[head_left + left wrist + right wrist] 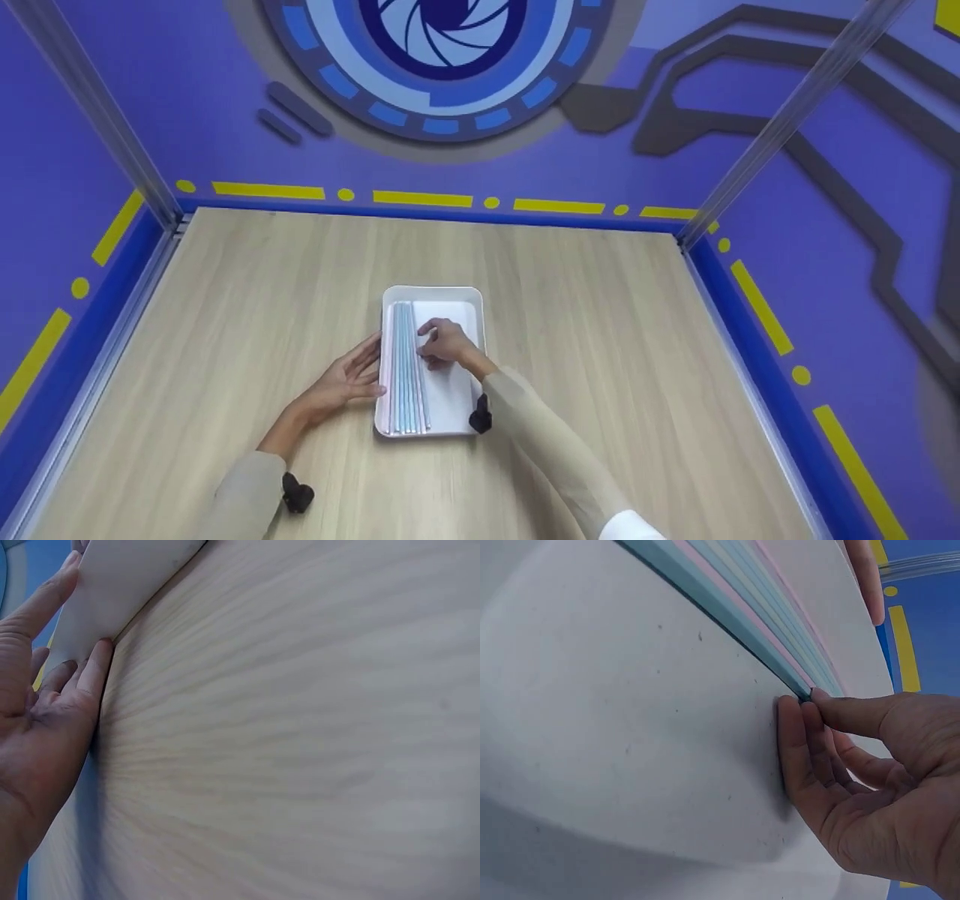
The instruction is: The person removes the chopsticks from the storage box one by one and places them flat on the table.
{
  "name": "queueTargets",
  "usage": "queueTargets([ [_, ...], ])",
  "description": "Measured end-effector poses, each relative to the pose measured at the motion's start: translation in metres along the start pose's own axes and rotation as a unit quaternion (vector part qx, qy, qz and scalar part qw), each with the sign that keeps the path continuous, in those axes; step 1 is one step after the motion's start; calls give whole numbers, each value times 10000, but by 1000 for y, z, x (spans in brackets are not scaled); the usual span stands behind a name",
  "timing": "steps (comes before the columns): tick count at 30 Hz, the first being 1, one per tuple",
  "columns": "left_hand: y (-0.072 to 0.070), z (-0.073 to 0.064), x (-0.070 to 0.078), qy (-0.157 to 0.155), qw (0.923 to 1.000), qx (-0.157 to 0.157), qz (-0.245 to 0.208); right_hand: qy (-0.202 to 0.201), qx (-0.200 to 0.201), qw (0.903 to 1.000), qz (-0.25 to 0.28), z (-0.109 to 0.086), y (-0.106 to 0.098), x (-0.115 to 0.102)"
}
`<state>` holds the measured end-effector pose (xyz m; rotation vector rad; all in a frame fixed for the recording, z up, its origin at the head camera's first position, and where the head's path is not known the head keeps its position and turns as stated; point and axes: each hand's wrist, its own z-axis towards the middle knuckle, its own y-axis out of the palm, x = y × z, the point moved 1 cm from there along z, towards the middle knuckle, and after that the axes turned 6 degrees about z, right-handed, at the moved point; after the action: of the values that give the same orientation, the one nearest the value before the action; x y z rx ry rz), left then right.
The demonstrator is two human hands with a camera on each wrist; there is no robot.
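Note:
A white rectangular tray [453, 405] lies on the table, with several thin pale blue and pink sticks [406, 367] lengthwise along its left side. Whether they are straws or pencils, I cannot tell. My right hand [448, 343] is over the tray, just right of the bundle. In the right wrist view its thumb and fingertips pinch the outermost blue stick [720, 609], whose far part the hand hides. Nearly straight fingers of my left hand [341, 382] touch the tray's left wall from outside. The left wrist view shows them against that white wall [120, 592].
Wood-grain tabletop [600, 337] surrounds the tray on every side. Blue-purple panels [225, 150] with yellow marks enclose the table at the back, left and right. Clear posts [787, 124] stand at the back corners.

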<state>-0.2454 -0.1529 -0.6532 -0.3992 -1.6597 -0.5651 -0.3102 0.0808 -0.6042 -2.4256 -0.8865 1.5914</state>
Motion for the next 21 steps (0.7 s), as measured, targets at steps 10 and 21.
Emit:
queueTargets([
  [10,1,2,1,53,9999,-50,141,-253,413,9972,-565,7,4,-2],
  [21,0,1,1,-16,9999,25,156,-361,847,9778,-1880,0,-1,-2],
])
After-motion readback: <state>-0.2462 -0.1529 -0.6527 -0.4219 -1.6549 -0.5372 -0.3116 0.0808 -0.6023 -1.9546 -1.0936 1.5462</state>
